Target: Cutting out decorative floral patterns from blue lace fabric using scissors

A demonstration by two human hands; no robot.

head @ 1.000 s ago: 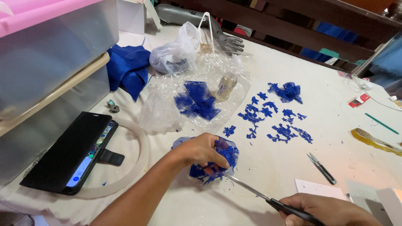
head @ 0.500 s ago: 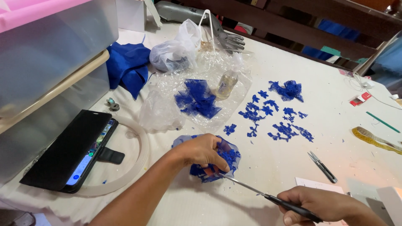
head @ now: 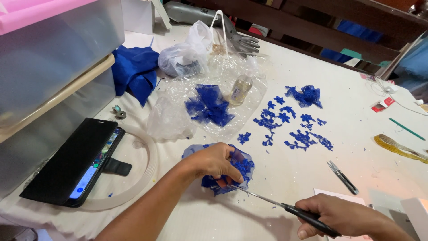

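Blue sheer fabric, crumpled and sequinned, lies low on the white table, pinched in the left hand grip. The right hand, at four o'clock, clasps scissors whose blades reach the fabric. Cut blue flowers lie at one o'clock, a phone at nine.

A home craft table: blue lace cutouts, measuring tape, snips, storage bins

Royal blue lace and cut flowers (all one shade) on a white counter; black-handled scissors.
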